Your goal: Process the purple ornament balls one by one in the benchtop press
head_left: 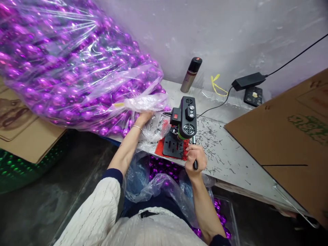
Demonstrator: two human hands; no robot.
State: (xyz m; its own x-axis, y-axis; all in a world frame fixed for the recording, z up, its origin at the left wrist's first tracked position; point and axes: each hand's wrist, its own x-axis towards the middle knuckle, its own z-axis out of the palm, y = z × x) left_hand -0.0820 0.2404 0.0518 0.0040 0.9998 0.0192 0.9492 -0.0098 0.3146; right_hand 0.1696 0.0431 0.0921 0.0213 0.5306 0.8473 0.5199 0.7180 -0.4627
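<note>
Grey worktop (pixel 230 160) holds a small black machine (pixel 183 119). Right hand (pixel 195 159) is wrapped tight around its lever (pixel 194 140), on the machine's right. Left hand (pixel 145 118) reaches the bag of purple balls (pixel 64 68) on the left. Plastic hides its fingers, so I cannot tell its grip.

spray can (pixel 191 74) by the wall, yellow ribbon (pixel 217 87), black power adapter (pixel 248 81), cardboard sheet (pixel 287 136) at right

No readable text, green print (pixel 309 125) on right cardboard box (pixel 289 147) blurred, brown print (pixel 11 114) on left cardboard (pixel 33 143) illegible
</note>
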